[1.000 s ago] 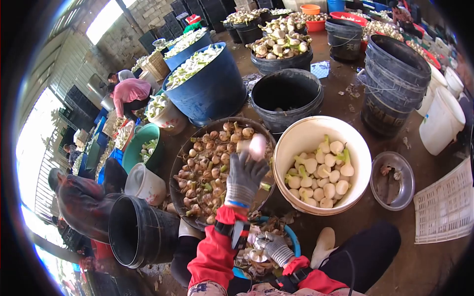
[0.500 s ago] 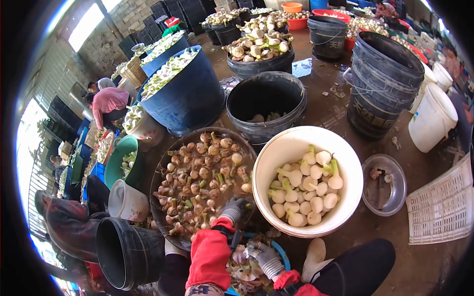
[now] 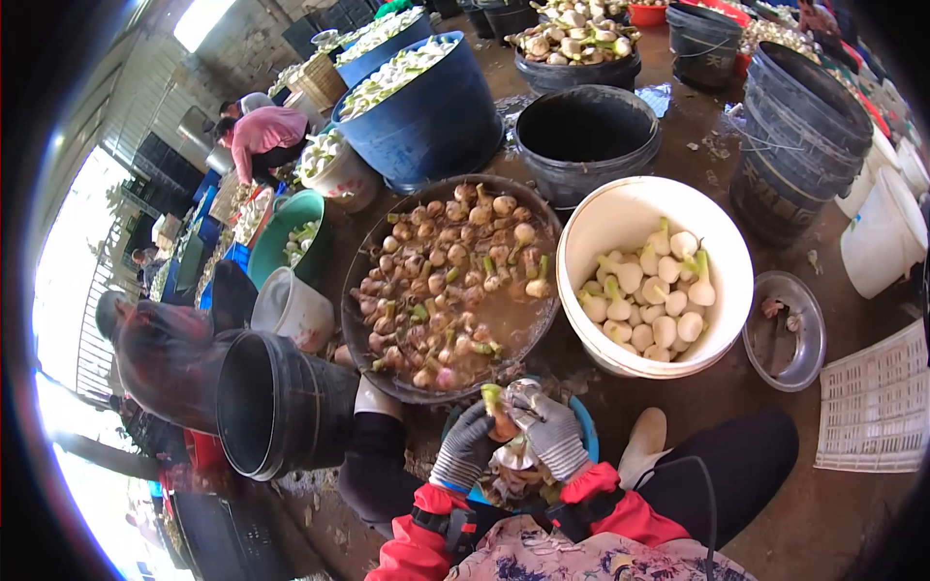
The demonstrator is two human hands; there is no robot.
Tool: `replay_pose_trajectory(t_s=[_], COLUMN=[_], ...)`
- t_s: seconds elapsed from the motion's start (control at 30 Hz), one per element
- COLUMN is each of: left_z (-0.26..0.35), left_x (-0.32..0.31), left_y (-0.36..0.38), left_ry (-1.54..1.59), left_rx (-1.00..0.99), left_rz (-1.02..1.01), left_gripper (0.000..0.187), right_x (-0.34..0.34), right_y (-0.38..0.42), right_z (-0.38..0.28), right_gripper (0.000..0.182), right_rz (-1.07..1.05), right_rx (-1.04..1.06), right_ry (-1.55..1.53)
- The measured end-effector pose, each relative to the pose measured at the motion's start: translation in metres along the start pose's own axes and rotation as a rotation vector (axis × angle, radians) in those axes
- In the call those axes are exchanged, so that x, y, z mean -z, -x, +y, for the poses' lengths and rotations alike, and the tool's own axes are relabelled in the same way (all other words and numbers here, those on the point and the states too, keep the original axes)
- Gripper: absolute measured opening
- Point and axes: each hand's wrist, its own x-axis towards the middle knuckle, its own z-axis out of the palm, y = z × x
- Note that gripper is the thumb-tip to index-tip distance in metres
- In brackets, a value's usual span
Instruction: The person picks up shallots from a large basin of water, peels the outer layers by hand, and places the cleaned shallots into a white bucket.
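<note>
My left hand (image 3: 465, 447), in a dark grey glove, is closed around a garlic bulb (image 3: 503, 426) whose short green stem points up. Against the bulb's other side is my right hand (image 3: 554, 436), in a grey-and-white striped glove with its fingers curled in. A pale, shiny bit shows at its fingertips; I cannot make out what it is. Both hands are above a blue tub (image 3: 589, 426) heaped with garlic peelings (image 3: 513, 476). Just beyond sits a wide dark basin (image 3: 354, 320) of unpeeled garlic in muddy water. Right of it, a white bucket (image 3: 731, 228) holds peeled bulbs.
A black bucket (image 3: 291, 407) lies tipped at left, near a seated person (image 3: 179, 363). On the right are a clear plastic bowl (image 3: 814, 363) and a white crate (image 3: 877, 402). Farther back stand a black tub (image 3: 586, 160) and a blue barrel (image 3: 426, 126) full of garlic.
My left hand has come out of the basin with a garlic bulb and met my right hand over the blue tub. The view has shifted, so the basin and buckets appear higher and farther right.
</note>
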Motion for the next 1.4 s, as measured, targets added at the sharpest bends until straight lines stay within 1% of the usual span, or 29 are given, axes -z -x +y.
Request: replay_pose_trajectory(t_s=[0.03,0.07,0.13,0.17,0.2,0.27,0.3,0.37,0.4,0.47,0.5,0.57,0.6,0.67,0.7,0.8,0.87,0.93,0.97,1.03,1.07,1.1,1.13,1.17,1.2,1.27,1.3,1.33,1.4], left_z=[-0.004,-0.011,-0.030,-0.039,-0.042,-0.050,-0.051,-0.051,-0.049,-0.043,-0.044,-0.044,-0.041,-0.034,-0.034,-0.031,-0.033,-0.036,-0.039,-0.048,-0.045,-0.037,-0.027,-0.019,-0.014,-0.012,-0.011,-0.014,-0.031], left_x=[-0.008,-0.008,0.002,0.015,-0.003,-0.008,-0.010,-0.016,-0.018,-0.019,-0.013,-0.002,-0.001,-0.003,-0.005,0.005,0.011,0.005,0.006,0.015,0.025,0.038,0.034,0.027,0.016,0.001,0.013,0.024,0.049], left_y=[0.009,0.020,0.030,0.029,0.034,0.035,0.036,0.036,0.036,0.037,0.038,0.042,0.047,0.062,0.066,0.071,0.070,0.069,0.066,0.055,0.050,0.045,0.042,0.033,0.032,0.031,0.025,0.020,0.010], left_ry=[-0.136,-0.401,-0.747,-1.295,-1.495,-1.622,-1.621,-1.824,-1.823,-1.699,-1.699,-0.650,-0.652,0.075,0.269,0.391,0.330,0.132,0.132,0.034,0.036,0.163,0.291,0.058,0.057,-0.248,0.028,-0.106,-0.455], left_rx=[-0.032,-0.119,-0.218,-0.419,-0.500,-0.499,-0.505,-0.594,-0.598,-0.432,-0.433,-0.265,-0.264,-0.040,-0.034,0.021,0.009,-0.064,-0.061,-0.143,-0.143,-0.055,0.028,-0.107,-0.111,-0.320,-0.141,-0.177,-0.333], left_rz=[-0.026,0.093,0.250,0.317,0.419,0.485,0.479,0.404,0.403,0.358,0.360,0.192,0.194,0.092,-0.007,0.066,0.059,0.061,0.062,0.239,0.241,0.149,0.057,0.193,0.194,0.214,0.231,0.142,0.201], left_gripper=[0.062,0.061,0.069,0.076,0.077,0.078,0.078,0.078,0.078,0.080,0.080,0.079,0.079,0.074,0.067,0.064,0.063,0.060,0.060,0.060,0.060,0.054,0.049,0.048,0.048,0.046,0.052,0.053,0.062], right_x=[-0.003,-0.005,-0.009,-0.011,-0.012,-0.014,-0.014,-0.013,-0.011,-0.008,-0.006,-0.002,0.000,0.004,0.001,0.005,0.005,0.005,0.004,-0.001,-0.002,-0.002,-0.003,-0.003,-0.003,0.000,-0.001,-0.001,0.003], right_y=[0.004,0.007,0.011,0.013,0.013,0.017,0.017,0.019,0.018,0.016,0.015,0.012,0.012,0.015,0.014,0.013,0.015,0.016,0.017,0.020,0.021,0.023,0.025,0.025,0.025,0.026,0.025,0.023,0.022], right_z=[0.005,0.007,0.011,0.014,0.018,0.026,0.028,0.033,0.035,0.037,0.038,0.032,0.025,0.009,0.012,0.013,0.003,0.001,0.012,0.025,0.030,0.030,0.028,0.026,0.021,0.010,0.015,0.012,0.009], right_gripper=[0.033,0.035,0.038,0.039,0.041,0.039,0.038,0.036,0.036,0.039,0.039,0.039,0.039,0.038,0.035,0.033,0.032,0.033,0.033,0.032,0.031,0.031,0.030,0.029,0.029,0.029,0.031,0.031,0.037], right_rz=[-0.023,-0.045,-0.087,-0.104,-0.119,-0.114,-0.107,-0.068,-0.066,-0.108,-0.110,-0.224,-0.225,-0.321,-0.320,-0.372,-0.338,-0.474,-0.507,-0.503,-0.499,-0.502,-0.506,-0.508,-0.511,-0.431,-0.442,-0.439,-0.350], right_rx=[-0.008,-0.013,-0.021,-0.025,-0.029,-0.004,-0.027,-0.036,-0.034,-0.064,-0.061,-0.041,-0.042,-0.098,-0.085,-0.097,-0.145,-0.281,-0.432,-0.396,-0.356,-0.359,-0.296,-0.226,-0.224,-0.480,-0.440,-0.438,-0.223], right_ry=[0.059,0.118,0.235,0.293,0.351,0.399,0.447,0.493,0.494,0.422,0.421,0.200,0.198,-0.031,-0.198,-0.292,-0.269,-0.317,-0.396,-0.334,-0.271,-0.269,-0.237,-0.207,-0.207,-0.470,-0.477,-0.478,-0.382])
